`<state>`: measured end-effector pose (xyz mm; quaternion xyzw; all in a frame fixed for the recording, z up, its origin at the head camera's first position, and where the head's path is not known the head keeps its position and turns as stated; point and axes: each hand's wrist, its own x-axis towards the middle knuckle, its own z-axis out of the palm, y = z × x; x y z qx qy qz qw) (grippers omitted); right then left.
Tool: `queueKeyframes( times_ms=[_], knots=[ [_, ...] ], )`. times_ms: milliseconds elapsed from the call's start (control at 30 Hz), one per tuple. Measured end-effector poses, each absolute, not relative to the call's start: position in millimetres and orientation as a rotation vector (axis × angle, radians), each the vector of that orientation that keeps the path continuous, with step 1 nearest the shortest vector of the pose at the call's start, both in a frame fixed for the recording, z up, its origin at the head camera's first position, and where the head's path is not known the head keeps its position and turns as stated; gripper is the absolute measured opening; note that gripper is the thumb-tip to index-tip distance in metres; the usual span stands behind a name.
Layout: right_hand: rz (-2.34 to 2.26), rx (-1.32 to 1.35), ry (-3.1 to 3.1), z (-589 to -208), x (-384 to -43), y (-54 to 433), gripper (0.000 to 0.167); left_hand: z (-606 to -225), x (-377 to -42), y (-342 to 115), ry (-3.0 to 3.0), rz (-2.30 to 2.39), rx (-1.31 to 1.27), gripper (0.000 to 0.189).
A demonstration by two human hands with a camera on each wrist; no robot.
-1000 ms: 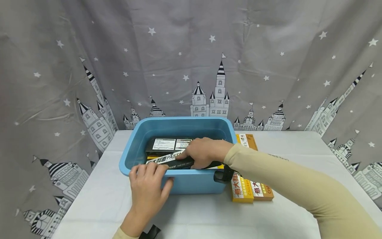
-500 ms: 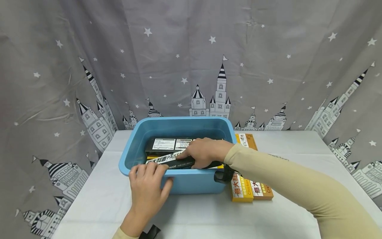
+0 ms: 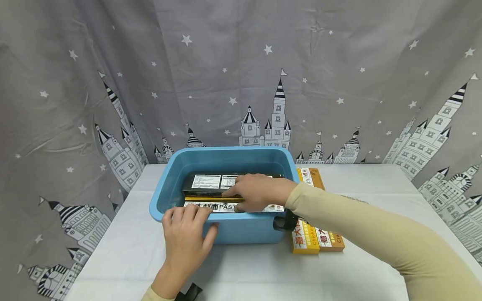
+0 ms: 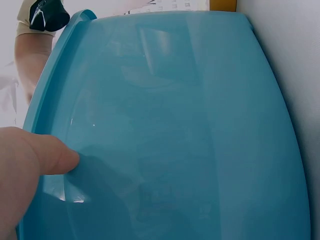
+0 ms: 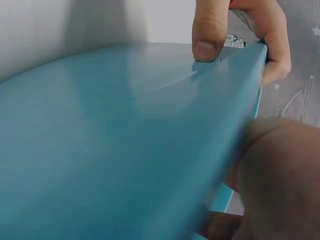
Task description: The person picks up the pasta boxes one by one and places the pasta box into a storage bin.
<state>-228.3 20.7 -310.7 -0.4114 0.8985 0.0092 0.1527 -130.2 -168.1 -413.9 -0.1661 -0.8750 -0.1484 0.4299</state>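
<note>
A blue plastic bin [image 3: 241, 230] stands on the table. My left hand [image 3: 187, 234] grips its front rim, fingers over the top and thumb [image 4: 62, 157] against the outer wall. Inside, my right hand [image 3: 260, 192] reaches over the right part of the front wall. Its thumb and index finger straddle a pasta box [image 3: 211, 206] that lies along the front wall, white lettered face showing. Behind that box is a black box [image 3: 207, 181] with white label panels. The right wrist view shows mostly the bin's outer wall [image 5: 125, 125], and the right fingertips are hidden there.
To the right of the bin, a yellow box [image 3: 306, 240] and an orange-brown box [image 3: 330, 239] lie side by side, partly under the right sleeve [image 3: 357, 221]. A grey castle-print curtain [image 3: 211, 83] hangs behind the white-covered table [image 3: 120, 234].
The pasta box, tilted with its black side showing before, now lies level along the front wall. The right hand has shifted slightly with it; the left hand stays on the rim.
</note>
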Motion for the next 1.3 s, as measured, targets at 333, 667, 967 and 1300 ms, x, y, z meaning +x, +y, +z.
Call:
queueKeyframes(
  times_ms=[333,667,967,1300],
  knots=[
    [-0.31,-1.209,2.7,-288.7,-226.8,80.4,0.051,-416.6,-129.5,-167.7,-2.164,-0.386,-0.415,0.022],
    [-0.489,-0.869,2.922,-315.5,-220.0,205.0,0.05,-412.9,-99.0,-148.3,-2.18,-0.35,-0.364,0.022],
    [-0.567,-0.685,2.965,-363.0,-207.4,272.2,0.055,-411.9,-86.1,-142.9,-2.165,-0.345,-0.352,0.023],
    [-0.654,-0.468,3.012,-415.4,-193.5,286.5,0.061,-413.9,-87.5,-143.1,-2.153,-0.351,-0.35,0.023]
  ],
)
